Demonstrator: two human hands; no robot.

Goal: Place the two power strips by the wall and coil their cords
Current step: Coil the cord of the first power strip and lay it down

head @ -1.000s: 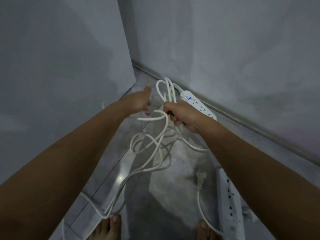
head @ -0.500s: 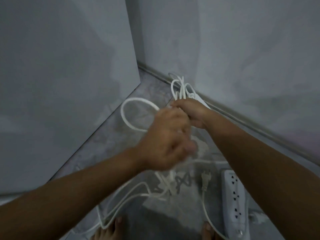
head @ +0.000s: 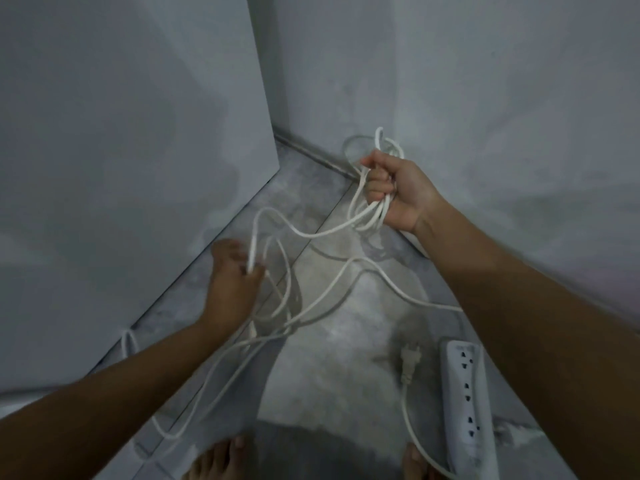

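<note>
My right hand (head: 398, 188) is raised near the far wall, shut on several loops of a long white cord (head: 332, 282). My left hand (head: 235, 282) is lower and to the left, pinching a slack stretch of the same cord, which trails in loose loops across the floor. One white power strip (head: 467, 400) lies flat on the floor at the lower right, its plug (head: 410, 362) resting just left of it. A sliver of the other strip (head: 414, 242) shows under my right wrist, along the wall.
Grey walls meet in a corner at the top centre, with a baseboard (head: 311, 154) running right. A grey panel (head: 138, 168) stands on the left. My bare feet (head: 221, 459) are at the bottom edge on the grey floor.
My left hand has dropped away from my right hand, down and to the left, drawing out a length of cord. My right hand kept its loops and lifted slightly toward the wall.
</note>
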